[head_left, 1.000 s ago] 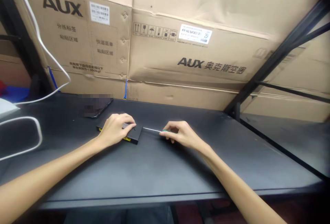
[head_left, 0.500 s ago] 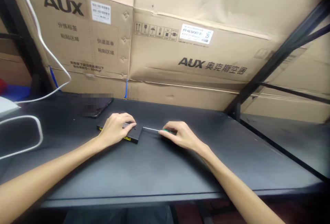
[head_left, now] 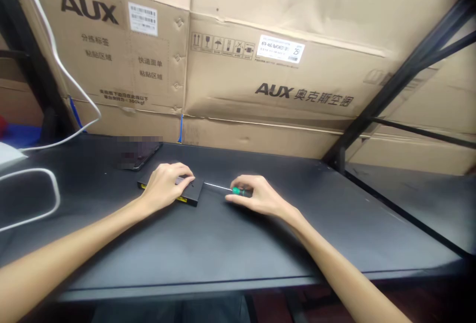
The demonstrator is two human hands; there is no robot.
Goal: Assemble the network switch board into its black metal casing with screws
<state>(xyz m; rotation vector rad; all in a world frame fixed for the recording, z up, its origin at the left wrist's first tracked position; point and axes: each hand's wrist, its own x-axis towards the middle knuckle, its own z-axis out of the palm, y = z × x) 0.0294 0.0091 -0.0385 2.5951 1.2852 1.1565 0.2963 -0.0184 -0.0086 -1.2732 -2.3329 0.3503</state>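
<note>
A flat black network switch (head_left: 193, 195) with yellow ports along its near side lies on the table. My left hand (head_left: 165, 189) is closed over its top, thumb and fingers bent, and covers much of it. To the right, my right hand (head_left: 258, 194) holds a screwdriver (head_left: 236, 190) with a green and black handle. The thumb is below the handle and the fingers curl above it. Its thin metal shaft points left, and the tip meets the right side of the switch. Whether the tip sits in a screw is too small to tell.
Behind the switch lies a dark tablet-like device (head_left: 143, 153), partly blurred out. White cable (head_left: 57, 189) loops over the left of the black table (head_left: 208, 253). Large cardboard boxes (head_left: 267, 130) stand along the back, and a black metal frame (head_left: 366, 122) rises at right.
My right hand's fingers have loosened and parted around the screwdriver, so more of its green and black handle shows. My left hand stays on the network switch. The whole view shifts slightly.
</note>
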